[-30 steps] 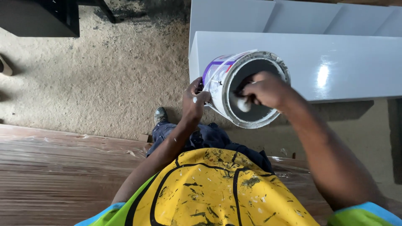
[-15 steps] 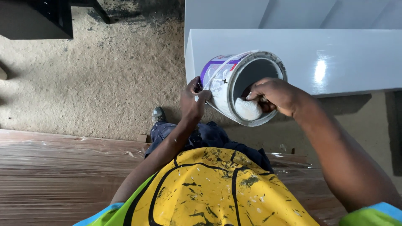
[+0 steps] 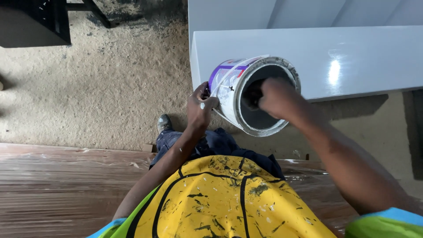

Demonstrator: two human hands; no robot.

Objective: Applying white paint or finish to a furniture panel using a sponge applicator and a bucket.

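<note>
I hold a white paint can (image 3: 229, 94) with a purple label tilted on its side, its open mouth turned toward me. My left hand (image 3: 199, 108) grips the can's wall near the wire handle. My right hand (image 3: 275, 99) reaches into the mouth with its fingers curled inside the grey interior. The white rag it held a moment ago is hidden behind the hand. The can is in the air in front of a glossy white panel (image 3: 352, 57).
Below me is a rough sandy floor (image 3: 88, 88) with my shoe (image 3: 164, 123) on it. A wooden board wrapped in clear plastic (image 3: 66, 185) runs along the near side. A dark piece of furniture (image 3: 31, 22) stands at the top left.
My right hand has pushed deeper into the can, so the white rag no longer shows. The can has tipped slightly more toward me. My left hand keeps its grip.
</note>
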